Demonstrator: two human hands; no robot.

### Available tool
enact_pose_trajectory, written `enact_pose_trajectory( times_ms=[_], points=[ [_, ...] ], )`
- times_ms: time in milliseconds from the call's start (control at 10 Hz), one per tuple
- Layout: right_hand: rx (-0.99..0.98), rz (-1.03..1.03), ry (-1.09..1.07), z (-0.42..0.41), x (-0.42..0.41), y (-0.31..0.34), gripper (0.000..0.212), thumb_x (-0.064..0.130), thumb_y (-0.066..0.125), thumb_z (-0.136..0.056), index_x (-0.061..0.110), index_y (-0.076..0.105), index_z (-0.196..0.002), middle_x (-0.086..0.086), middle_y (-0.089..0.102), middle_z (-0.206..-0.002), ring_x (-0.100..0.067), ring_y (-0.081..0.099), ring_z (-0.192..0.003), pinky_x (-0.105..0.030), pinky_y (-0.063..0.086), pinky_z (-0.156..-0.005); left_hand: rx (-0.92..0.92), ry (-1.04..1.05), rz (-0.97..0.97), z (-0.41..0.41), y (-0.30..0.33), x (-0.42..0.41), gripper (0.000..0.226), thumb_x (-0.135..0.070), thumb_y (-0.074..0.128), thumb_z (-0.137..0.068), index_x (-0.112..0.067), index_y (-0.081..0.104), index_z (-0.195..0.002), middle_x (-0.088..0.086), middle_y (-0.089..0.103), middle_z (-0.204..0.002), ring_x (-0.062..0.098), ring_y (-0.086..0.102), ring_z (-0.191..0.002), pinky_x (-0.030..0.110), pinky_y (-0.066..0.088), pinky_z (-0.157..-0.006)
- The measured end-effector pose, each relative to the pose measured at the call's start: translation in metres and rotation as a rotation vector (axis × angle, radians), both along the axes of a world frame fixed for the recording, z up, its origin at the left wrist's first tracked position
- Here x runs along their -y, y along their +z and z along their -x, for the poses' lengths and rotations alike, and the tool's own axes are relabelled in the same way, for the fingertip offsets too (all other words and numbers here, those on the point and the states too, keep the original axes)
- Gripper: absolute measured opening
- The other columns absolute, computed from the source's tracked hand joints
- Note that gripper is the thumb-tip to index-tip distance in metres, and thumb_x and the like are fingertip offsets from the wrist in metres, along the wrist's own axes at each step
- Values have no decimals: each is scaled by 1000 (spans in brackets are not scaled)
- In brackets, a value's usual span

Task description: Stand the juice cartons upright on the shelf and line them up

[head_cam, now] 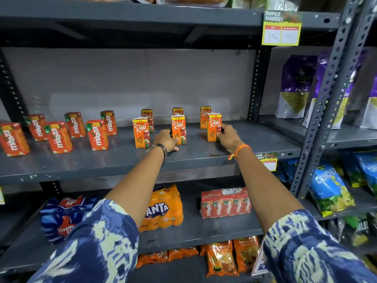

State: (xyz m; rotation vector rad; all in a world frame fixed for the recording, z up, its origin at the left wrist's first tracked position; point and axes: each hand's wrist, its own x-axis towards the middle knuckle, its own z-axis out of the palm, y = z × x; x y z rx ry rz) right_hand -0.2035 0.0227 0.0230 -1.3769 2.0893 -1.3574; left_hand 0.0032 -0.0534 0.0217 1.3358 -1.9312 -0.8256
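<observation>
Several orange Real apple juice cartons stand upright on the grey shelf (255, 139) in two rows. The front row holds a left carton (141, 132), a middle carton (178, 129) and a right carton (214, 126). Three more stand behind them, one at the back right (204, 117). My right hand (228, 137) grips the right front carton from its right side. My left hand (166, 140) rests on the shelf and wraps the lower left of the middle front carton. Several red Maaza cartons (97, 134) stand upright on the left half.
A steel upright (324, 94) bounds the shelf at the right, with purple snack bags (293, 86) beyond it. Below lie a Fanta pack (163, 209), a wrapped Maaza pack (225, 204) and a blue bottle pack (63, 217). A price tag (281, 28) hangs overhead.
</observation>
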Motion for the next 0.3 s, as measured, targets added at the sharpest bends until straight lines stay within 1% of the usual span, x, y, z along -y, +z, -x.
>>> enact_pose_trajectory(
  times_ms=[100,200,300],
  points=[
    [10,7,5,1,1,-1,35,8,47,-99,4,53,-134,-14,60,-134,-30,54,-128,-40,41,-108,19,15,35,0,-3,1,28,-24,63,-92,-11,60,-116,7,71,-116,23,72,-87,41,56,-87],
    [20,5,7,-1,0,3,35,8,47,-99,4,53,-134,-14,60,-134,-29,55,-127,-39,42,-107,8,36,21,-4,2,-7,41,-23,64,-91,-8,52,-128,8,66,-124,22,71,-86,37,55,-83],
    [36,33,32,3,5,-1,37,10,48,-99,7,51,-135,-12,61,-132,-28,55,-127,-39,43,-106,-29,36,32,-8,4,-15,60,-21,63,-92,-4,37,-143,14,61,-132,23,73,-85,36,58,-84]
  ],
)
